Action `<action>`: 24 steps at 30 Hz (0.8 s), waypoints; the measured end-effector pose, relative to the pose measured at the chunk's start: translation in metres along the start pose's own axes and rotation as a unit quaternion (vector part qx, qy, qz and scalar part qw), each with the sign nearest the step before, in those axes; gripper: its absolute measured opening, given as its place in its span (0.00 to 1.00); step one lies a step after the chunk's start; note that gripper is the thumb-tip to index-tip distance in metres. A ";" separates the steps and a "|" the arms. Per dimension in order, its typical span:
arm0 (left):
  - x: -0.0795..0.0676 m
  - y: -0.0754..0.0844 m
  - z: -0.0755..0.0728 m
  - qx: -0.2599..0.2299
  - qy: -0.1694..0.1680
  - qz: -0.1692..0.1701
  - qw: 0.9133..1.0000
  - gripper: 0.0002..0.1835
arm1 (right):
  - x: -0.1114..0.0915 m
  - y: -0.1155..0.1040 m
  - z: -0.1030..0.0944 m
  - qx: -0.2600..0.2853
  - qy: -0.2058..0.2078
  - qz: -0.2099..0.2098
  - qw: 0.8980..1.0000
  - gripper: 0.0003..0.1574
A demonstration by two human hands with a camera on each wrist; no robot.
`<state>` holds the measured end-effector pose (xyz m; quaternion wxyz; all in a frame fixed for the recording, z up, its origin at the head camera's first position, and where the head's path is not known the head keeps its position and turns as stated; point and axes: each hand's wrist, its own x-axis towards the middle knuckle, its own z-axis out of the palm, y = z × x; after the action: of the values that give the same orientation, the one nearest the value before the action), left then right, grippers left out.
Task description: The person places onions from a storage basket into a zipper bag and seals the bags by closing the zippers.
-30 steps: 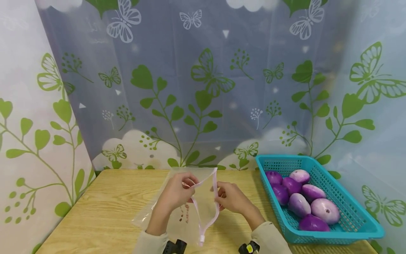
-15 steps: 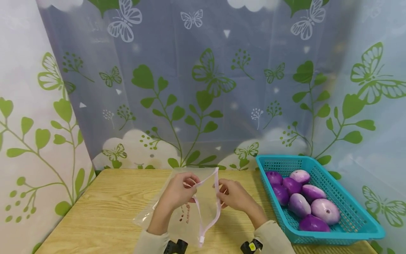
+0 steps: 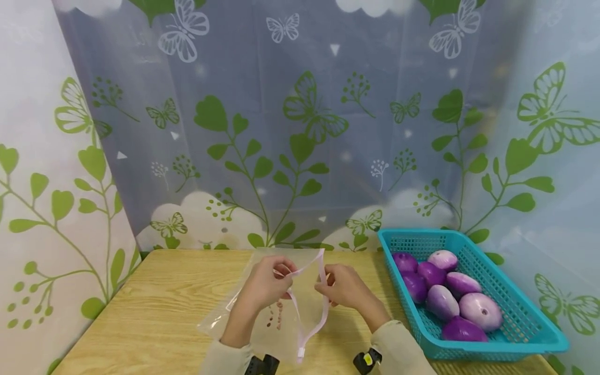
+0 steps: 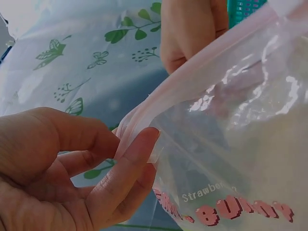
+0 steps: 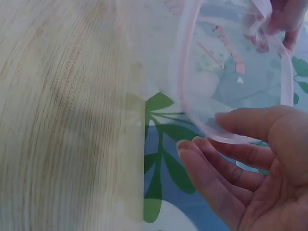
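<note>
A clear zip bag (image 3: 280, 341) with a pink rim stands tilted over the table, its mouth spread apart. My left hand (image 3: 264, 284) pinches one side of the rim between thumb and fingers; the left wrist view shows this close up, with pink "BUNNY" lettering (image 4: 245, 209) on the film. At the opposite side of the mouth is my right hand (image 3: 347, 286). In the right wrist view its thumb (image 5: 245, 120) lies inside the rim and its curled fingers outside, loosely around the edge. A pale slider (image 3: 301, 352) sits at the near end of the rim.
To the right stands a turquoise plastic basket (image 3: 497, 350) holding several purple onions (image 3: 480, 311), some paler than others. The wooden table (image 3: 154, 302) meets a patterned curtain (image 3: 262, 130) at the back and sides.
The bag's mouth has shifted slightly right. My right thumb has come over the rim to its inner side. My left hand keeps its pinch, and the basket has not moved.
</note>
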<state>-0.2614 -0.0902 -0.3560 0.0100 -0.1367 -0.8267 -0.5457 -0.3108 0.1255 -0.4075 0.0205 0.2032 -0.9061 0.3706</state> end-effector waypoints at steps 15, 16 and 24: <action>0.000 0.000 -0.001 0.026 0.007 -0.011 1.000 0.04 | 0.002 -0.003 0.006 -0.051 0.029 0.025 0.998 0.22; 0.000 0.000 0.000 0.025 0.007 -0.011 1.000 0.04 | 0.002 -0.004 0.005 -0.044 0.023 0.025 0.998 0.19; 0.000 -0.001 0.001 0.008 0.010 -0.017 1.000 0.06 | 0.000 -0.011 -0.005 0.000 -0.037 0.031 0.999 0.02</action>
<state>-0.2612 -0.0895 -0.3572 0.0101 -0.1169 -0.8330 -0.5407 -0.3069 0.1220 -0.3973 -0.0248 0.1886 -0.9122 0.3629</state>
